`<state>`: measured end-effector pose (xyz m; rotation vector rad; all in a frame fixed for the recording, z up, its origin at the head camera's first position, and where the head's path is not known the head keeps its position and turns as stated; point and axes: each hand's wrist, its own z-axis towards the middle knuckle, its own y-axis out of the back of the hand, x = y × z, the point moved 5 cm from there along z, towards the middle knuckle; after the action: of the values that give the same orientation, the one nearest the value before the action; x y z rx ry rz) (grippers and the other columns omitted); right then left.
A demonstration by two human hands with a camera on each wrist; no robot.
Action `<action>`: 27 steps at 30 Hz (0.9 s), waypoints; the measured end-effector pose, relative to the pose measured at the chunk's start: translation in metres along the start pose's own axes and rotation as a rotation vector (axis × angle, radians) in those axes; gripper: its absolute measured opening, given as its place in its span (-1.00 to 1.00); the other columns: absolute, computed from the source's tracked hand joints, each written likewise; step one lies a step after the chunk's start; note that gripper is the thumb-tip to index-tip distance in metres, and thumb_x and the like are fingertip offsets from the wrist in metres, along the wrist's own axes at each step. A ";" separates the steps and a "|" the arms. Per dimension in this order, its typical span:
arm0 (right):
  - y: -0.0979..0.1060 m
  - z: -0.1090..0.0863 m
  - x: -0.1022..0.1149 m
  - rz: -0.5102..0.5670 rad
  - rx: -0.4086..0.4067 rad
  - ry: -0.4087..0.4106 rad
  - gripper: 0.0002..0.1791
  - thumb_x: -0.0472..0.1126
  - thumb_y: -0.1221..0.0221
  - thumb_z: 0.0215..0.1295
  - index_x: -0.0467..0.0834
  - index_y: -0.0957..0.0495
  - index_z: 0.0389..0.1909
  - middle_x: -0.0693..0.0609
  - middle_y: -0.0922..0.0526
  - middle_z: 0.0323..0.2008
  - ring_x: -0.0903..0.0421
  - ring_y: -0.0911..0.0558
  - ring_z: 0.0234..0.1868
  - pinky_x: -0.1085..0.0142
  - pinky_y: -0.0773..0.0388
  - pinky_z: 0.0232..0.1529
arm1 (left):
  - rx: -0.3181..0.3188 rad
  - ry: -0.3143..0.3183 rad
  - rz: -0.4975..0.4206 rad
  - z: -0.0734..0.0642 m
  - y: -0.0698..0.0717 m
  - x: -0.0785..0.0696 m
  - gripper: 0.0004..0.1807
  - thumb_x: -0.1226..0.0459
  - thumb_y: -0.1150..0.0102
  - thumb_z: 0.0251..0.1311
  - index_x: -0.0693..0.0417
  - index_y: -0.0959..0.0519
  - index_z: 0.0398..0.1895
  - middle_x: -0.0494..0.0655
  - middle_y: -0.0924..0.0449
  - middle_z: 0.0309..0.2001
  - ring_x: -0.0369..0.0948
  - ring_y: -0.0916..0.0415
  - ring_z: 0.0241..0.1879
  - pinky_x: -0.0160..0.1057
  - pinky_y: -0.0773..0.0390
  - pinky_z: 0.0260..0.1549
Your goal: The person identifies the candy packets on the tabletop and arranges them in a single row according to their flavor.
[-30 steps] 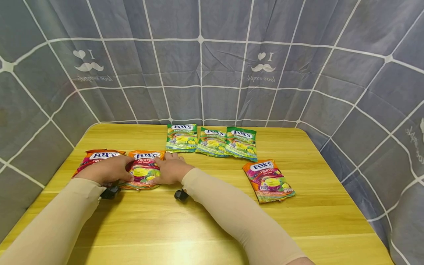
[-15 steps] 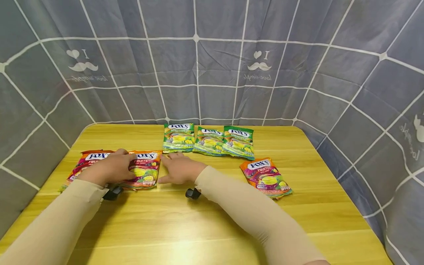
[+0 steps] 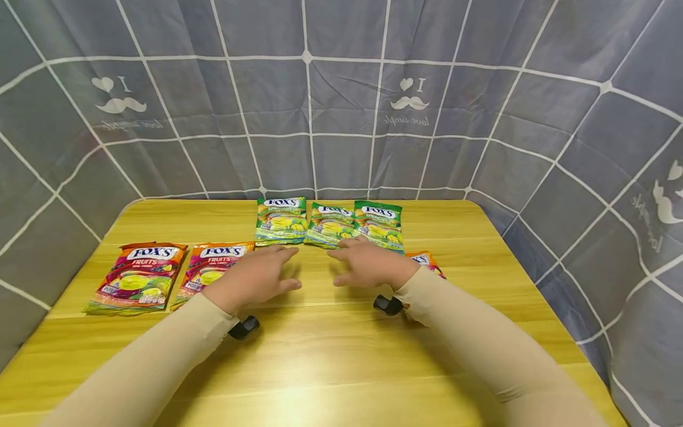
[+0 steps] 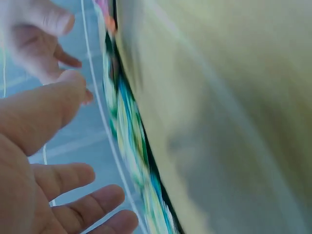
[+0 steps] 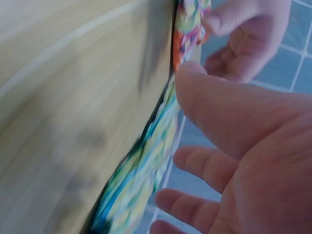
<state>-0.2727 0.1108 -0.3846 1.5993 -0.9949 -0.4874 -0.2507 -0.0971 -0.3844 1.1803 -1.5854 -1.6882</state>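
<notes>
My left hand (image 3: 253, 279) hovers over the table, fingers spread, holding nothing. It partly covers an orange-and-red candy bag (image 3: 213, 264); a second such bag, the left fruit candy bag (image 3: 137, 277), lies beside it. To the right, my right hand (image 3: 373, 264) is also spread with nothing in it, and it overlaps the lower edge of the green candy bags in the head view. My right wrist and hand hide most of another orange-and-red candy bag (image 3: 427, 261). Both wrist views show relaxed, apart fingers, the left palm (image 4: 29, 161) and the right palm (image 5: 273, 161).
Along the back of the wooden table (image 3: 299, 367) lie the left green candy bag (image 3: 281, 222), the middle green candy bag (image 3: 328, 226) and the right green candy bag (image 3: 379, 222). A grey checked curtain (image 3: 341, 101) surrounds the table's back and sides.
Both hands have left the two orange-and-red bags at the left and moved right. The left bags now lie uncovered or partly covered, with a small gap between them. The view has shifted slightly.
</notes>
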 end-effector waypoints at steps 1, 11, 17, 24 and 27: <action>0.000 -0.006 -0.008 0.009 -0.003 -0.010 -0.20 0.17 -0.26 0.48 -0.02 -0.28 0.62 -0.21 -0.23 0.62 -0.23 -0.13 0.67 -0.14 0.00 0.67 | 0.008 -0.010 -0.019 0.003 -0.003 -0.008 -0.12 -0.14 -0.28 0.40 0.19 -0.31 0.59 0.27 -0.41 0.49 0.24 -0.38 0.47 0.25 -0.38 0.44; -0.010 -0.051 -0.069 0.094 -0.005 -0.147 -0.17 0.08 -0.36 0.41 -0.05 -0.32 0.60 -0.25 -0.27 0.59 -0.31 -0.18 0.63 -0.19 -0.25 0.56 | 0.130 -0.040 -0.151 0.033 -0.038 -0.066 -0.01 -0.23 -0.22 0.40 0.10 -0.14 0.69 0.15 -0.31 0.58 0.10 -0.29 0.57 0.12 -0.30 0.53; -0.011 -0.071 -0.093 0.118 -0.002 -0.224 -0.17 0.09 -0.33 0.44 -0.06 -0.29 0.62 -0.30 -0.32 0.52 -0.31 -0.34 0.50 -0.17 -0.40 0.47 | 0.140 -0.090 -0.129 0.047 -0.052 -0.091 0.00 -0.25 -0.19 0.40 0.11 -0.13 0.69 0.11 -0.31 0.59 0.06 -0.28 0.58 0.09 -0.28 0.55; -0.009 -0.098 -0.115 0.142 0.002 -0.274 -0.17 0.06 -0.34 0.43 -0.12 -0.29 0.61 -0.36 -0.37 0.44 -0.30 -0.45 0.39 -0.20 -0.45 0.40 | 0.148 -0.124 -0.143 0.061 -0.059 -0.118 0.00 -0.26 -0.18 0.41 0.13 -0.13 0.68 0.10 -0.28 0.60 0.06 -0.25 0.59 0.07 -0.25 0.57; -0.011 -0.107 -0.125 0.140 0.026 -0.300 -0.16 0.07 -0.36 0.41 -0.10 -0.29 0.61 -0.36 -0.39 0.42 -0.29 -0.48 0.36 -0.21 -0.45 0.41 | 0.160 -0.131 -0.170 0.067 -0.062 -0.127 0.01 -0.26 -0.16 0.42 0.12 -0.09 0.70 0.09 -0.27 0.61 0.05 -0.24 0.60 0.04 -0.24 0.58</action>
<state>-0.2573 0.2746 -0.3888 1.4929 -1.3333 -0.6312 -0.2371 0.0549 -0.4200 1.3407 -1.7706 -1.8060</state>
